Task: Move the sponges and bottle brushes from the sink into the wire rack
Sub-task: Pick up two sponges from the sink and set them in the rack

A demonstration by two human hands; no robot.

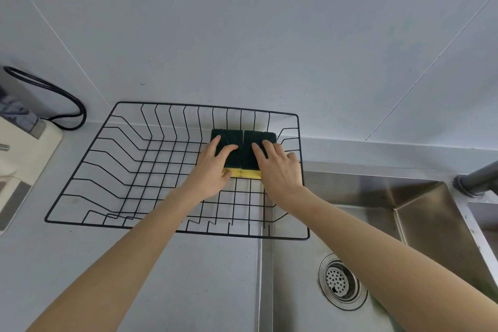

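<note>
Two sponges, green scouring side up with yellow foam showing at the near edge, lie side by side in the back right corner of the black wire rack [80,170]. My left hand [213,167] lies on the left sponge [229,140], thumb at its yellow edge. My right hand [277,167] lies on the right sponge [254,137], fingers spread over its top. Both sponges touch each other and rest on the rack floor. No bottle brush is in view.
The steel sink [377,197] with its drain strainer [339,280] sits right of the rack, whose right edge overhangs it. A grey faucet base [477,180] stands at far right. A black cable [54,97] and a cream appliance [24,148] sit at left.
</note>
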